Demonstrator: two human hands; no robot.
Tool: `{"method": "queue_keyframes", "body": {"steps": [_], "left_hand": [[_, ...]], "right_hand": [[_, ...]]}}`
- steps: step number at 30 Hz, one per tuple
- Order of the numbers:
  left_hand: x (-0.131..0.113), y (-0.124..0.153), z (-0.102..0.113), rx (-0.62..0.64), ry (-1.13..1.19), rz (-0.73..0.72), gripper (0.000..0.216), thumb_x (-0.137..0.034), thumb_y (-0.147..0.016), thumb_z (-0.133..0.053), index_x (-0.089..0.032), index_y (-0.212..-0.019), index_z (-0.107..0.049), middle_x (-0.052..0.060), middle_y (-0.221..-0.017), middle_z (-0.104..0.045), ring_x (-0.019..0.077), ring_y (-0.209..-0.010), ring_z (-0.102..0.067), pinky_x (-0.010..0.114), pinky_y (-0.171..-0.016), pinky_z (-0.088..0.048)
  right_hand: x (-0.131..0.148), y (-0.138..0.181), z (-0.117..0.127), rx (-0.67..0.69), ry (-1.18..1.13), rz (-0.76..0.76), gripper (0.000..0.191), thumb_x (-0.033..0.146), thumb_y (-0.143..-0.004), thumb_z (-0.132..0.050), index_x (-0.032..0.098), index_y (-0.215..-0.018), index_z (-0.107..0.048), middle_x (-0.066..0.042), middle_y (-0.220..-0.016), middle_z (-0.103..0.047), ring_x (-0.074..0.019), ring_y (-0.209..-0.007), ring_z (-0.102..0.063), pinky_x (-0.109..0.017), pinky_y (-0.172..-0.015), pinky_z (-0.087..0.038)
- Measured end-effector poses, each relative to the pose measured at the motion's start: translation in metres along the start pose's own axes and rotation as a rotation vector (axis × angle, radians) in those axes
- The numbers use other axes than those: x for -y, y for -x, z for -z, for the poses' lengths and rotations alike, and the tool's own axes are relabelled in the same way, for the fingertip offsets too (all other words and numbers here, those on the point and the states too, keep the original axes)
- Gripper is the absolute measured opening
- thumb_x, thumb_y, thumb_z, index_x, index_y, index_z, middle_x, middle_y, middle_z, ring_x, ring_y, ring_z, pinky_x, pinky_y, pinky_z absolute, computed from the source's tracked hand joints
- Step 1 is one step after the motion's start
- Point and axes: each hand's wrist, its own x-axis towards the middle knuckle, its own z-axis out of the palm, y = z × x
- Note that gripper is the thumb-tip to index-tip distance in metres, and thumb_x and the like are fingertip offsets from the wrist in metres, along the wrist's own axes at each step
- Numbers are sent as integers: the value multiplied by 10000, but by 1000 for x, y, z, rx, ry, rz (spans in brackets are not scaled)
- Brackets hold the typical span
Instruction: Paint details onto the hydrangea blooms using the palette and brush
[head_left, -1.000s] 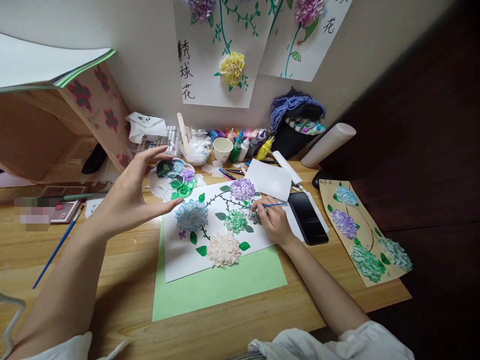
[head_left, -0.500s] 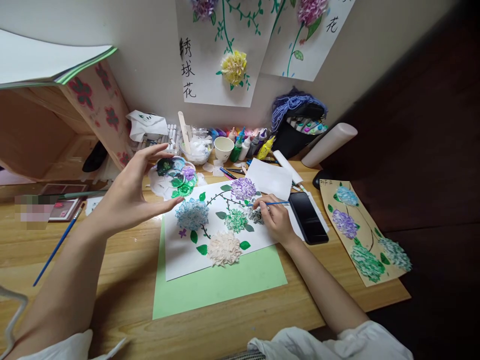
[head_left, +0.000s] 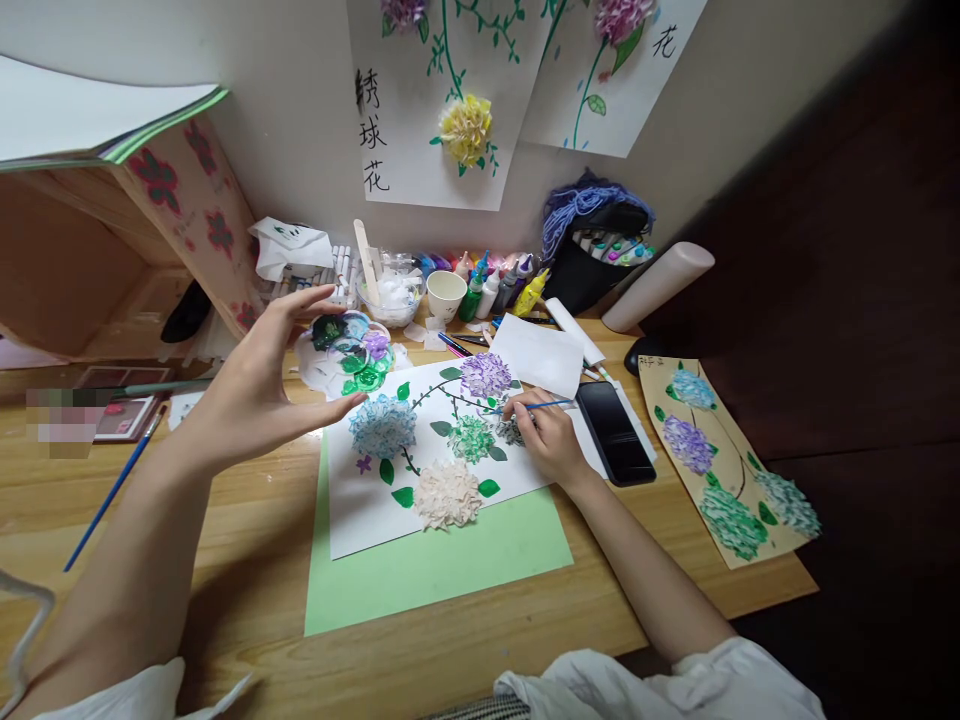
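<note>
My right hand (head_left: 547, 436) grips a thin blue paintbrush (head_left: 551, 404), its tip pointing left over the white paper (head_left: 356, 525). Raised paper flowers sit on that sheet: a purple one (head_left: 485, 375), a blue one (head_left: 383, 427), a green one (head_left: 472, 438) and a cream one (head_left: 448, 494). A dark grey-green flower (head_left: 511, 428) is partly hidden by my right hand. Held up with thumb and fingers apart, my left hand (head_left: 259, 385) is empty. Just beyond its fingers lies a paint palette (head_left: 311, 372) with green, purple and dark paint.
Under the paper is a green sheet (head_left: 442, 590). A phone (head_left: 615, 433) lies to the right, beside a finished flower picture (head_left: 705, 400). Behind stand a paper cup (head_left: 446, 297), paint bottles (head_left: 489, 297) and a bowl of white scraps (head_left: 391, 300). Another blue brush (head_left: 112, 500) rests at left.
The paintbrush in my right hand has shifted slightly left. My left hand keeps its spread pose, and the whole view has moved only a little.
</note>
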Motion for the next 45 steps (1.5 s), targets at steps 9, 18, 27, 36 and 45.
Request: {"method": "queue_keyframes", "body": {"steps": [9,18,27,36,45], "left_hand": [[-3,1,-2,18,9,3,856,-321,-721,-751,-193,-1432,-293,124,-1359,-502,233,-1271,-497,374,-1088,-401],[-9,0,-6,67,-3,2,841,-300,-746,-736,-200,-1439,-270,113,-1357,-486,238,-1275,-482,428,-1108,-383],[-13,-1,-24,164,-24,-19,842,-391,-751,-708,-274,-1447,-248,81,-1370,-486,250,-1238,-503,438,-1079,-416],[-16,0,-31,170,-117,-83,835,-415,-771,-689,-212,-1453,-251,94,-1367,-486,226,-1227,-507,387,-1062,-429],[-17,1,-31,150,-131,-127,851,-454,-751,-697,-240,-1451,-263,74,-1357,-503,225,-1213,-525,382,-1052,-444]], "right_hand": [[0,0,1,-6,-13,-16,215,186,-964,-395,218,-839,-567,-31,-783,-633,-185,-798,-598,-332,-757,-458],[2,-2,6,-74,-46,-28,225,199,-955,-396,218,-839,-589,-27,-778,-645,-187,-780,-609,-331,-737,-468],[-3,51,23,-395,-175,-39,242,213,-928,-365,228,-777,-553,-26,-711,-599,-191,-693,-579,-347,-623,-474],[-4,60,13,-209,-61,14,191,163,-875,-405,236,-855,-580,-40,-772,-648,-207,-756,-592,-367,-675,-487],[-6,61,16,-217,-57,-18,200,179,-888,-391,225,-824,-575,-43,-766,-637,-208,-759,-587,-357,-680,-485]]}}
